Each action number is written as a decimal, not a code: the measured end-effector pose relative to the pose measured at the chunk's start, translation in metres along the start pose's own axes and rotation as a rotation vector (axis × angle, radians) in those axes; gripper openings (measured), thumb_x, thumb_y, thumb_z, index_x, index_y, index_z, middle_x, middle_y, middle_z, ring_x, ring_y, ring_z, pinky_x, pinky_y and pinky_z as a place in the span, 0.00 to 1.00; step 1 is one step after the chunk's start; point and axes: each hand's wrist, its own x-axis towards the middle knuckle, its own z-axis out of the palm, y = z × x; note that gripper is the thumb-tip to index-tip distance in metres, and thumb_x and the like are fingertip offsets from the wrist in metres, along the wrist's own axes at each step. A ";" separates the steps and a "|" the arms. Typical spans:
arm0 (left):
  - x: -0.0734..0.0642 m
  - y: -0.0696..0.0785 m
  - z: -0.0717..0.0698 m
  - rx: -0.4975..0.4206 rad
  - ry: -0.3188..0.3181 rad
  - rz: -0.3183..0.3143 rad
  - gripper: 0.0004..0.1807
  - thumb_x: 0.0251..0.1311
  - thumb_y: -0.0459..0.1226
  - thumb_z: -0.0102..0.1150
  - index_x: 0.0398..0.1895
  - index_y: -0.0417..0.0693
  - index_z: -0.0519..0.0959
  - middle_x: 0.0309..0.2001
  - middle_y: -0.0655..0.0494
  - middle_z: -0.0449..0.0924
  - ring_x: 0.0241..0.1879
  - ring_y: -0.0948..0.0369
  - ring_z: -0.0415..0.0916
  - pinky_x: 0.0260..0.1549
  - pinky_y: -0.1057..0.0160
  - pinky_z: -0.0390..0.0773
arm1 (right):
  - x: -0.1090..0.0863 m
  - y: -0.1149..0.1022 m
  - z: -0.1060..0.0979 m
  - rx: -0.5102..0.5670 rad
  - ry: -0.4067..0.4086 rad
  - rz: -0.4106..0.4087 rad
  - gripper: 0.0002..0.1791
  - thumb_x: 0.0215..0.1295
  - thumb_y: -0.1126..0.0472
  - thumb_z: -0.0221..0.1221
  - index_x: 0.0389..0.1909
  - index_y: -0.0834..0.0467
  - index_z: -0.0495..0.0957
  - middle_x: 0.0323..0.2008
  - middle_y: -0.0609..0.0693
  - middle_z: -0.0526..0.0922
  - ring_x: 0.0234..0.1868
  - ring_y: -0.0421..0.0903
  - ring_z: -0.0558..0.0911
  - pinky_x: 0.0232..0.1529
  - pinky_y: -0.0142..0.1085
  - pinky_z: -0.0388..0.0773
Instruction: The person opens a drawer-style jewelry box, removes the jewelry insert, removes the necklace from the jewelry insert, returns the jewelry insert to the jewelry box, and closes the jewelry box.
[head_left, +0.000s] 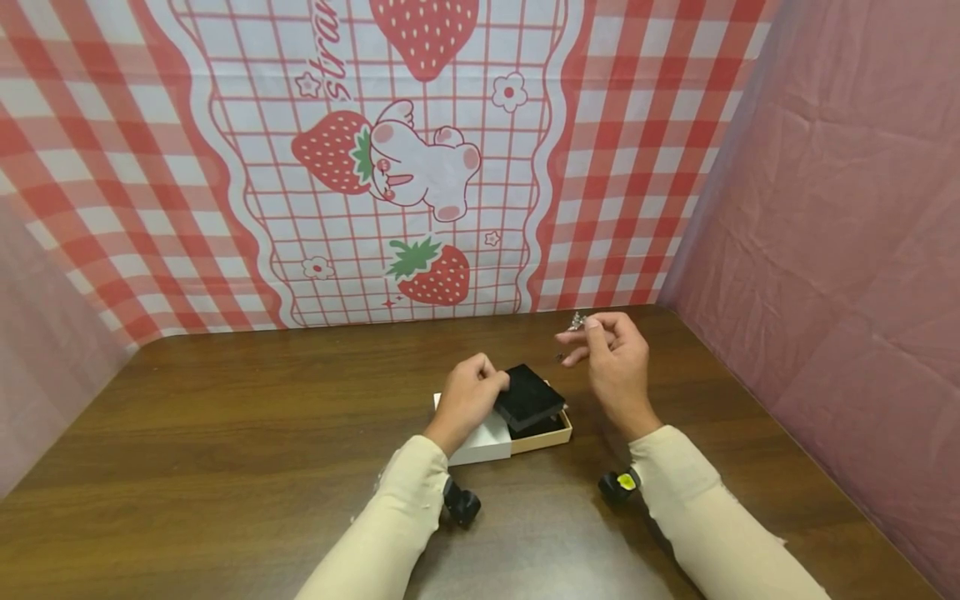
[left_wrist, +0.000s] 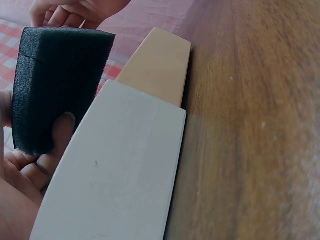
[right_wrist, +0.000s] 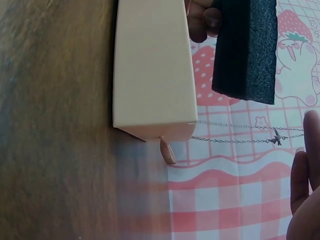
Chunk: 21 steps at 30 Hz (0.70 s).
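My left hand [head_left: 467, 398] pinches a black foam pad [head_left: 529, 395] by its near left edge, tilted up over a small drawer box. The box has a white sleeve [left_wrist: 117, 165] and a beige inner tray [right_wrist: 155, 65] slid partly out to the right, with black inside. To the right of the box, my raised right hand [head_left: 619, 367] pinches a silver chain [head_left: 576, 322] between thumb and fingers. In the right wrist view, two strands of the chain run from behind the tray toward that hand, with a small star-like charm [right_wrist: 276, 137] on one.
The box sits on a brown wooden table [head_left: 247, 433]. A small tan pull tab [right_wrist: 168, 151] sticks out of the tray's end. Behind the table hangs a red-and-white strawberry cloth [head_left: 615, 167], with pink fabric [head_left: 817, 250] at the right side.
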 end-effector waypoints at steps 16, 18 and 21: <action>-0.001 0.000 0.000 -0.025 -0.015 0.001 0.09 0.55 0.38 0.60 0.22 0.48 0.72 0.23 0.55 0.71 0.25 0.59 0.69 0.29 0.60 0.70 | 0.001 0.022 -0.003 0.075 0.095 -0.052 0.12 0.76 0.68 0.50 0.42 0.78 0.69 0.30 0.69 0.85 0.13 0.50 0.79 0.18 0.37 0.79; -0.001 0.000 0.000 -0.025 -0.014 0.001 0.09 0.55 0.38 0.60 0.21 0.48 0.72 0.23 0.55 0.71 0.25 0.59 0.69 0.29 0.60 0.70 | 0.001 0.022 -0.003 0.076 0.100 -0.057 0.12 0.76 0.68 0.50 0.42 0.78 0.68 0.30 0.70 0.85 0.12 0.49 0.79 0.18 0.36 0.79; -0.001 0.000 0.000 -0.017 -0.009 0.004 0.09 0.55 0.38 0.60 0.21 0.48 0.72 0.22 0.56 0.71 0.25 0.59 0.69 0.29 0.60 0.70 | 0.002 0.022 -0.003 0.075 0.108 -0.067 0.13 0.76 0.67 0.50 0.41 0.77 0.68 0.30 0.69 0.85 0.12 0.47 0.78 0.17 0.35 0.78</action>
